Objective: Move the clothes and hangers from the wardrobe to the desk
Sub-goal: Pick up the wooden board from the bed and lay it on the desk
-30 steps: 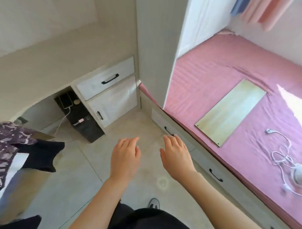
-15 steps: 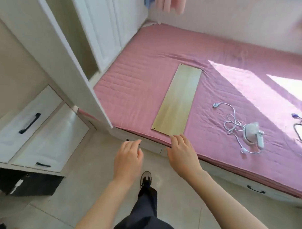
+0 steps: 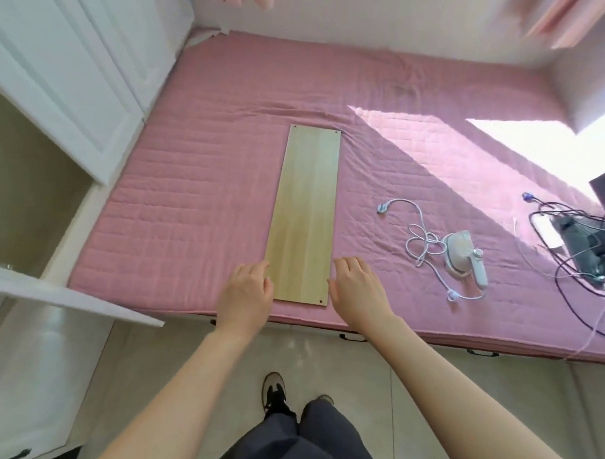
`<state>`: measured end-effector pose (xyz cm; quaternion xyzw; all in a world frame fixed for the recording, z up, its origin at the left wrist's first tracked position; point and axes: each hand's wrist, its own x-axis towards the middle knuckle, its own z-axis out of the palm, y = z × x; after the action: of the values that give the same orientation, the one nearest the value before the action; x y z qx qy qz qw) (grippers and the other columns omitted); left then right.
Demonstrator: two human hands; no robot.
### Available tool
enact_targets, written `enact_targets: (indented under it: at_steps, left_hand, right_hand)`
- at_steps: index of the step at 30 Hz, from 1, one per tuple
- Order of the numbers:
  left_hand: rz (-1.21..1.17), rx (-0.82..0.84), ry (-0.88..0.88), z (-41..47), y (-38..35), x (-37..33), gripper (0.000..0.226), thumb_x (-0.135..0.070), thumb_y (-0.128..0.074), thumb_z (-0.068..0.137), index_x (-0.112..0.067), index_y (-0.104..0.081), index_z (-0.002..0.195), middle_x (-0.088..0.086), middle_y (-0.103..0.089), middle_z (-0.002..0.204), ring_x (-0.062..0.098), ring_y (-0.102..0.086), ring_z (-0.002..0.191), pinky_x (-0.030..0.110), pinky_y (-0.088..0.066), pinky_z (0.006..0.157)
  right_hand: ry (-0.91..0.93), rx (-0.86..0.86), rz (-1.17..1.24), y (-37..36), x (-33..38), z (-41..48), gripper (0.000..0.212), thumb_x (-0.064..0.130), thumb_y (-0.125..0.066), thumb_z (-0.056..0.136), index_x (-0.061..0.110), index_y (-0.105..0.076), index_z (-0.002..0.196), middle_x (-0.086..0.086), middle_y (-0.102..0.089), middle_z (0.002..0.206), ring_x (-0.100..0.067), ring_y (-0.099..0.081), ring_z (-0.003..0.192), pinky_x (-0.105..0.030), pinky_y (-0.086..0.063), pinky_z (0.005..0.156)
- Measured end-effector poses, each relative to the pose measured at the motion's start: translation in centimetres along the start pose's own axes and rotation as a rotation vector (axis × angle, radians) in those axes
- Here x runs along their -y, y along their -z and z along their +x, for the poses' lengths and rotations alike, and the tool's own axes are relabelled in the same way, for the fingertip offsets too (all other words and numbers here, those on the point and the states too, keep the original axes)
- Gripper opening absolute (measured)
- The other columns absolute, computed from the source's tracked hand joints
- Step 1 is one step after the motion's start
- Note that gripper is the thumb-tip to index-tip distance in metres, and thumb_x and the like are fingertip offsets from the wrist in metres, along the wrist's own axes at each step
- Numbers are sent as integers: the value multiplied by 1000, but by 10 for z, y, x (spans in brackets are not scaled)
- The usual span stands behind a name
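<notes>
My left hand [image 3: 245,296] and my right hand [image 3: 359,288] are both held out in front of me with fingers loosely spread, holding nothing. They hover over the near edge of a pink bed [image 3: 199,198], one on each side of a pale wooden board [image 3: 305,208] lying on it. The white wardrobe [image 3: 70,66] stands at the left with one door [image 3: 69,295] swung open towards me; its inside is dim and I see no clothes or hangers in it. The desk is out of view.
A small white iron [image 3: 463,257] with a coiled cord lies on the bed to the right. Black cables and a dark device [image 3: 589,239] sit at the far right edge. Pink curtains [image 3: 569,22] hang at the top. Tiled floor and my shoe [image 3: 274,391] are below.
My view has swung right, from the desk drawers and floor to the bed. My hands have kept their open pose and now hover over the bed's near edge beside the board.
</notes>
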<state>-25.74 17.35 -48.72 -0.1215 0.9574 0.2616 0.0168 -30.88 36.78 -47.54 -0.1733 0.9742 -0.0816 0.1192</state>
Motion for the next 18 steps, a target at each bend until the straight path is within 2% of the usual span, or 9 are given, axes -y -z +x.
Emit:
enact_targets:
  at_steps: [4,9,14,18]
  left_hand:
    - [-18,58,41,42,-16,-11,37,-19,-43,97,-12,-53,131,4,-59,128,20,-48,121,36,-44,96]
    - [-42,101,149,87,-42,-23,38,-21,-42,97,-14,-52,133,3,-57,131,20,-49,122,37,-45,97]
    - [-183,133,363,138,-77,-26,37,-14,-45,93,-11,-56,129,7,-60,128,23,-54,115,35,-43,96]
    - [-241,145,448,182,-107,-15,36,-13,-46,92,-12,-57,126,5,-62,122,23,-56,110,32,-44,91]
  right_hand:
    - [-11,26,7,6,-26,41,33,23,-42,96,6,-50,123,-12,-55,121,-30,-45,116,-35,-39,95]
    - [5,121,20,2,-59,95,33,23,-39,97,5,-49,123,-12,-53,123,-30,-44,117,-35,-40,96]
    - [-21,240,97,-12,-93,158,28,20,-37,98,4,-50,117,-15,-54,120,-33,-48,110,-38,-41,89]
    - [-52,281,145,-30,-110,205,29,19,-38,98,3,-47,119,-16,-53,122,-33,-46,112,-39,-40,84]
